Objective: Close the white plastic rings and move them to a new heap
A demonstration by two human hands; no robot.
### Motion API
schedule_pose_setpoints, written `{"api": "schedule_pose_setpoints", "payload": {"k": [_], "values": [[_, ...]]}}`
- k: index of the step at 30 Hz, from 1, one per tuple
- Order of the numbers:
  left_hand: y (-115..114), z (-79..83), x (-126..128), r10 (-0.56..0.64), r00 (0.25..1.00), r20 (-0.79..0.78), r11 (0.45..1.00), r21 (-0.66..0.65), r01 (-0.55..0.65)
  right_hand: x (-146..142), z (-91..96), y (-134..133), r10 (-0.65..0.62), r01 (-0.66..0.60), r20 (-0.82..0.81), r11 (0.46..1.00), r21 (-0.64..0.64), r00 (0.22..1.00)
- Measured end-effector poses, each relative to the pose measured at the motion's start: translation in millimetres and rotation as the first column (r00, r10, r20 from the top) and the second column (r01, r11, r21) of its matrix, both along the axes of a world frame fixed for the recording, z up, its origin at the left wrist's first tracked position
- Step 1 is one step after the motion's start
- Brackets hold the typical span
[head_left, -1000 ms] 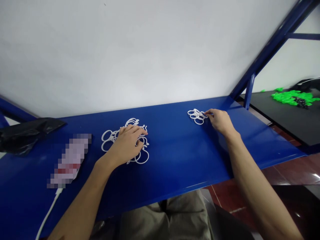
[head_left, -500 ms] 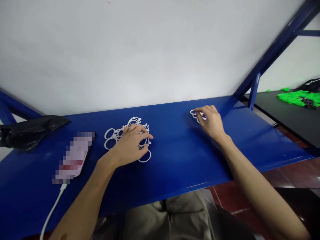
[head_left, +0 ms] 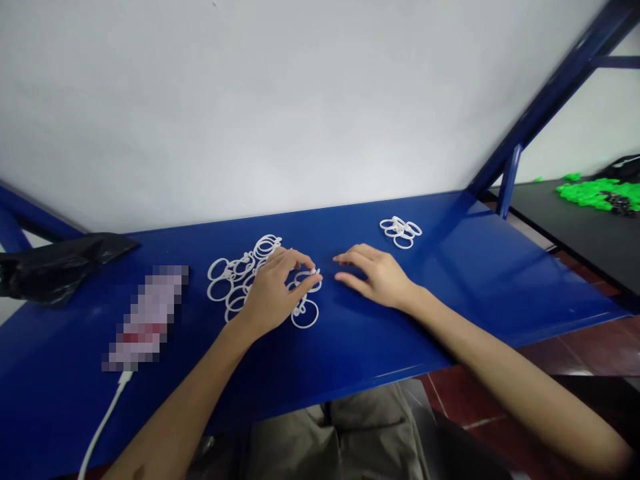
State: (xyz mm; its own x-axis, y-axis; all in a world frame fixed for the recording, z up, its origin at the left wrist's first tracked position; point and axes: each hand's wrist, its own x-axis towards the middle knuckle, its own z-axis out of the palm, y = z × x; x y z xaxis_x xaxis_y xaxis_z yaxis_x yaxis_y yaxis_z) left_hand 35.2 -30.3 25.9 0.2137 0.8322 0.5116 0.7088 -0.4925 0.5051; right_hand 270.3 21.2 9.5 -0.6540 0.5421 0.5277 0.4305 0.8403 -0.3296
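Between the thumb and index finger of my left hand [head_left: 280, 285] is the small tab of a white plastic ring [head_left: 309, 283]. The hand is over the right part of a loose pile of similar white rings [head_left: 220, 289] and hides some of them. My right hand [head_left: 377, 275] is just to the right, thumb and fingers apart, holding nothing. A gap separates its fingertips from the pinched ring. Farther back on the right lies a small group of white rings [head_left: 403, 243], touched by neither hand.
Everything lies on a blue metal table [head_left: 350, 353] against a pale wall. To the left are a blurred-out phone [head_left: 147, 317] with a white cable [head_left: 103, 423] and a black plastic bag [head_left: 70, 263]. Bright green pieces [head_left: 595, 193] cover part of a black table at far right.
My right hand has left the small ring group and moved left toward my left hand. My left hand has shifted slightly right and now pinches a ring from the pile.
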Motion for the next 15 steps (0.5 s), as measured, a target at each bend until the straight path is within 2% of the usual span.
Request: {"api": "schedule_pose_setpoints", "payload": {"k": [3,6,8,12,15], "values": [[-3,-4.9,10,0.009,0.994,0.108,1.0,-0.027,-0.006,-15,-1.0,-16,0.075,-0.078,-0.034,0.995,-0.068,0.997],[-3,-8.0,14,-0.015,0.978,0.207,0.996,-0.084,0.034,-21,-4.7,-20,0.059,-0.072,-0.102,0.99,-0.119,0.993],[-3,-9.7,15,-0.025,0.976,0.214,0.993,-0.103,0.049,-20,-6.6,-18,0.031,-0.055,-0.157,0.988,-0.147,0.987],[-1,-15.8,14,-0.09,0.996,-0.021,0.993,-0.082,0.088,-15,-7.5,-9,-0.038,-0.01,-0.23,0.979,-0.203,0.972],[1,-20.7,14,-0.123,0.975,-0.188,0.989,-0.101,0.105,-12,-8.3,-4,-0.017,-0.022,-0.209,0.983,-0.181,0.978]]}}
